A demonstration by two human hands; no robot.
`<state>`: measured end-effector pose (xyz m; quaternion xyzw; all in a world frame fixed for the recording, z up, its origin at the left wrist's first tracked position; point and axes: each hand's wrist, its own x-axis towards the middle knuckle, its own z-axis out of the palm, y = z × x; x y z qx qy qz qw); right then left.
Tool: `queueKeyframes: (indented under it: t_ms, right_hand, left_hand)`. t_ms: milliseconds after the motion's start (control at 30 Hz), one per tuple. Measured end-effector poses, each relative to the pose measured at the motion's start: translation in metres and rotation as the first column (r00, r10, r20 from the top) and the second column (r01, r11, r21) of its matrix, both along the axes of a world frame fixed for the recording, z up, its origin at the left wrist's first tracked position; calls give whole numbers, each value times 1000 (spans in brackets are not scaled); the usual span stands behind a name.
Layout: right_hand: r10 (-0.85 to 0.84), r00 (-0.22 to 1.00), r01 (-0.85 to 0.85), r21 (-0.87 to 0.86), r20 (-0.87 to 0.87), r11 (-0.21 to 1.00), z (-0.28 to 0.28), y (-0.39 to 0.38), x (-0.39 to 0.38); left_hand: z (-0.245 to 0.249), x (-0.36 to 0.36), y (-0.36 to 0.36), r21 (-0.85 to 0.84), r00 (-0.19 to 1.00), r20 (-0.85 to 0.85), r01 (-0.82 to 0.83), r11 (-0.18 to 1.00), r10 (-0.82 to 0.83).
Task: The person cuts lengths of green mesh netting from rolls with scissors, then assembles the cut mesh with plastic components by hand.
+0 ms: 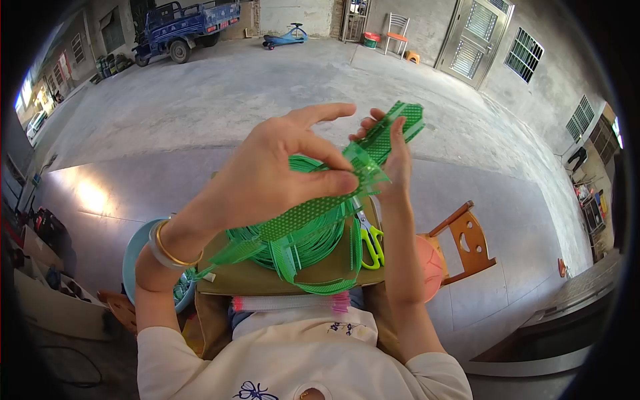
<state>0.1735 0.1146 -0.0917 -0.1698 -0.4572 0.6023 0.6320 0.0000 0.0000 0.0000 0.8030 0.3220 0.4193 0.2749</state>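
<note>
Left hand [280,175] and right hand [395,163], raised, pinch green dotted ribbon [381,141] between fingertips.

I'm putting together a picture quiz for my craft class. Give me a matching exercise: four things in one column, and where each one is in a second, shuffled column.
Things
1. green dotted ribbon
2. scissors
3. wooden chair
4. bangles

Places
A. around the wrist of the left hand
B. on the concrete floor, to the person's right
C. held up between the fingers of the left hand and the right hand
D. lying on the brown board on the lap

Pairs: 1-C, 2-D, 3-B, 4-A
</note>
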Motion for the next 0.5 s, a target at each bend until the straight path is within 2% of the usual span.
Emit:
queueKeyframes:
  t_ms: [67, 167, 200, 267, 300, 333, 433, 500]
  right_hand:
    - [155, 978, -158, -12, -141, 987, -5, -8, -19]
    - [262, 926, -288, -60, -271, 956, 2, -33, -39]
    - [374, 872, -394, 2, -315, 919, 5, -36, -42]
    - [395, 879, -405, 18, -268, 914, 2, -42, -51]
    - [405, 881, -412, 26, -245, 911, 0, -44, -54]
    - [498, 819, -489, 106, -285, 866, -5, -42, -57]
    - [588, 766, -574, 135, -261, 808, -9, -46, -59]
    - [579, 776, -584, 65, -251, 809, -9, -51, -58]
  left_hand:
    - [1, 12, 17, 21, 1000, 8, -7, 1000, 7]
    - [-1, 19, 41, -33, 992, 51, -118, 992, 120]
    - [-1, 17, 47, -100, 984, 84, -147, 984, 155]
    - [-2, 13, 55, -234, 963, 142, -194, 953, 231]
    - [-3, 12, 56, -238, 957, 161, -200, 950, 242]
    - [-5, 11, 56, -243, 950, 182, -206, 948, 253]
    - [-12, 3, 59, -300, 934, 231, -199, 933, 273]
    - [-15, 0, 60, -303, 924, 256, -201, 932, 283]
